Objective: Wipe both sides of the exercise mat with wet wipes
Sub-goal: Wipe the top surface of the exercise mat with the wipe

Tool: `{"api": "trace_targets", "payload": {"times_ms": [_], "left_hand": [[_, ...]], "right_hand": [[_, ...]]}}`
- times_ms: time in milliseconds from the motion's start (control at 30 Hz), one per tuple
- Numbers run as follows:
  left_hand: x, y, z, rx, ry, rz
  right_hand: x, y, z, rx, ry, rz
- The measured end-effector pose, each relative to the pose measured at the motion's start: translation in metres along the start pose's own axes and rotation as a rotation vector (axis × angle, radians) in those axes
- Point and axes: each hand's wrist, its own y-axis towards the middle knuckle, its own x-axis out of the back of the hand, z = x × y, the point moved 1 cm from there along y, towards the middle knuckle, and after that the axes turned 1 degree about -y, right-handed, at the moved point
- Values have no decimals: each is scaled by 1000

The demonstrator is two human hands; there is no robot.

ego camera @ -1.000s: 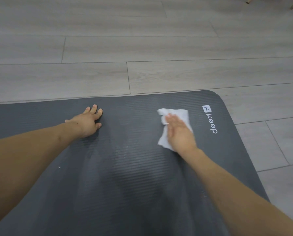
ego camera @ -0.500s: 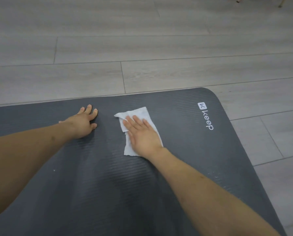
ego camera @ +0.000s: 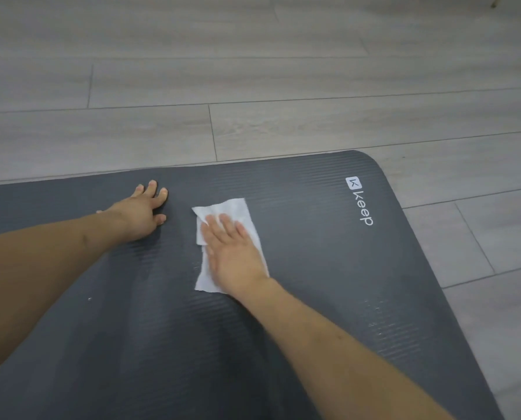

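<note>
A dark grey ribbed exercise mat [ego camera: 329,268] lies flat on the floor, with a white "keep" logo [ego camera: 360,201] near its far right corner. A white wet wipe [ego camera: 238,209] is spread on the mat near the far edge. My right hand [ego camera: 232,253] presses flat on the wipe with straight fingers, covering its middle. My left hand [ego camera: 142,213] rests flat on the mat just left of the wipe, fingers spread, close to the far edge.
Grey wood-look floor planks [ego camera: 283,86] surround the mat at the back and right. Furniture legs [ego camera: 492,3] show at the top right corner. Faint damp streaks mark the mat [ego camera: 395,334] at the right.
My right hand slid the wipe leftward across the mat, from beside the logo to close by my left hand. My left hand stayed planted.
</note>
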Motion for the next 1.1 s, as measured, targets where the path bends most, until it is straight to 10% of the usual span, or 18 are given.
{"api": "trace_targets", "payload": {"times_ms": [133,300,433,667,767,1100], "left_hand": [[-2,5,4,-12,4,-38],[-2,1,0,1,-3,-37],[0,-17,-17,50,-22,-51],[1,-22,-19,53,-43,-43],[3,-21,-20,54,-38,-54],[5,-26,-24,63,-31,-42]], "right_hand": [[6,-12,-58,36,-29,19],[30,-44,-224,-562,-33,-70],[32,-34,-214,-640,-44,-33],[14,74,4,-52,18,106],[19,93,-12,48,-15,69],[47,25,-257,-681,-55,-67]]}}
